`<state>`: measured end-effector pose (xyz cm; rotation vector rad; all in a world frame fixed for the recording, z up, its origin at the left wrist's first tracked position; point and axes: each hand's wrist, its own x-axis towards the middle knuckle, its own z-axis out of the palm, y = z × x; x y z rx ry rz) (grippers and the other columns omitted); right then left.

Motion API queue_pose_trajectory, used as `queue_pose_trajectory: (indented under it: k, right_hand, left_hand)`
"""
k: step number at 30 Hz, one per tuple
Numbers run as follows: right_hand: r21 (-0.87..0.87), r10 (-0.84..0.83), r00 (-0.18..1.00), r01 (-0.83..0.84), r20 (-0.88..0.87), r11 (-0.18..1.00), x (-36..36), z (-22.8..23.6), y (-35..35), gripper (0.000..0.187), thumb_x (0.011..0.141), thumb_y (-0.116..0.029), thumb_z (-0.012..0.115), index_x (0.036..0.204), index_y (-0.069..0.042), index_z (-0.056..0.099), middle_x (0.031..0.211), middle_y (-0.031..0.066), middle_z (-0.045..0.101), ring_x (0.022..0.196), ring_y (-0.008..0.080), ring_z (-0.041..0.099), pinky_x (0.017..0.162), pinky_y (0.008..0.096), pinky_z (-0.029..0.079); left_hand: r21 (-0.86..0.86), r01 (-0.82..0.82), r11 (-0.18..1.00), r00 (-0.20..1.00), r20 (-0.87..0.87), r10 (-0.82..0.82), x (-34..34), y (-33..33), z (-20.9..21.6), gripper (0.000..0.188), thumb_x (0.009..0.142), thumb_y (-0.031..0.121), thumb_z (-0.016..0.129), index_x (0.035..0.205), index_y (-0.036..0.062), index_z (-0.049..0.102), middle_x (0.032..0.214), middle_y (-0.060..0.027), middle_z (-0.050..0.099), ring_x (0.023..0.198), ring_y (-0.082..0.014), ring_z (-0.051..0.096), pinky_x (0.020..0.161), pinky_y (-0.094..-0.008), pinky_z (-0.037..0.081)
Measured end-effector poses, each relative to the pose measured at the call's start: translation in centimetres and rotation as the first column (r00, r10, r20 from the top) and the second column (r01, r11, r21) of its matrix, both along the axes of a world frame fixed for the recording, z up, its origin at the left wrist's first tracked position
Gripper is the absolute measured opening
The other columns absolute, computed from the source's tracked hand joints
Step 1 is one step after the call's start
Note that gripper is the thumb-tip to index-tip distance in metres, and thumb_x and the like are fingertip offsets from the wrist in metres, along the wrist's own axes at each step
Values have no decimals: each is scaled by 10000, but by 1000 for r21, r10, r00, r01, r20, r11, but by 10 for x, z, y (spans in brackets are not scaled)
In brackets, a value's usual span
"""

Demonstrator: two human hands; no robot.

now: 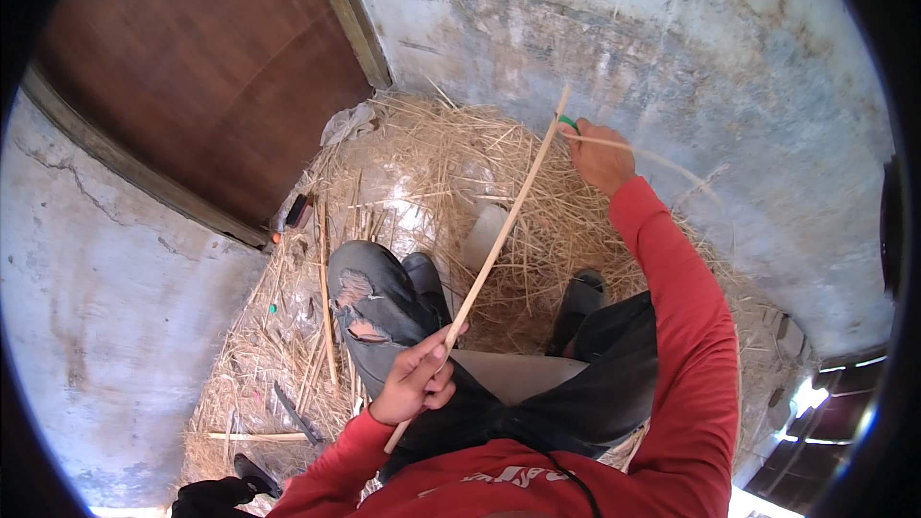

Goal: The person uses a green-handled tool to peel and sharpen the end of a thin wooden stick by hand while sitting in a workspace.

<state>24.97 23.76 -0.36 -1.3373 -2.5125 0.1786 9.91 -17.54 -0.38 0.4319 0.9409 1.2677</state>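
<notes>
My left hand (417, 386) is closed round the lower part of a long, pale bamboo strip (507, 229). The strip slants up and away to the right, and its lower end sticks out below my fist. Near its far end, my right hand (602, 155) is closed on a small green object (568, 122) that sits against the strip. What kind of object it is, my fingers hide. A thin, pale sliver (662, 159) runs from my right fingers out to the right and bends downward at its tip.
Straw-like shavings (537, 182) cover the floor. A knife-like dark blade (295, 412) and several long strips (326, 293) lie at the left. A brown door panel (201, 77) and a stained wall (672, 58) stand close ahead. Another person's dark shoe (254, 475) shows at the lower left.
</notes>
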Motion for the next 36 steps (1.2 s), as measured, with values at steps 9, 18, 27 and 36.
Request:
queue_pose_trajectory:
  k: [9,18,27,36]
  right_hand:
    - [-35,-175,984,173,-42,984,17,-26,55,547,1055,-471,397,1003,4,662,877,261,693,837,444,672,786,545,529]
    - [-116,8,998,0,66,993,44,-42,53,668,1017,-563,427,942,38,708,936,293,694,912,468,659,867,538,499]
    - [-407,634,751,-646,-185,646,-36,-12,-131,543,1022,-496,489,965,10,679,789,246,654,757,440,643,728,524,502]
    - [-250,585,741,-666,-330,703,-35,13,-168,468,1021,-436,504,843,-23,632,637,243,620,625,457,630,581,553,492]
  left_hand:
    - [-70,109,992,991,-76,-114,-15,-55,6,503,1109,272,400,1543,27,337,622,38,262,468,-70,225,452,-238,267]
    - [-10,-244,970,954,-183,238,-14,-53,-9,492,1105,260,411,1538,36,350,589,35,261,438,-72,226,430,-242,267]
    - [192,-319,928,921,-168,352,-37,49,-7,465,1098,244,441,1522,60,394,612,59,248,468,-62,214,442,-225,244]
    - [220,-249,943,951,-128,281,-11,85,-16,476,1105,211,419,1554,68,347,610,41,273,446,-75,252,427,-236,251]
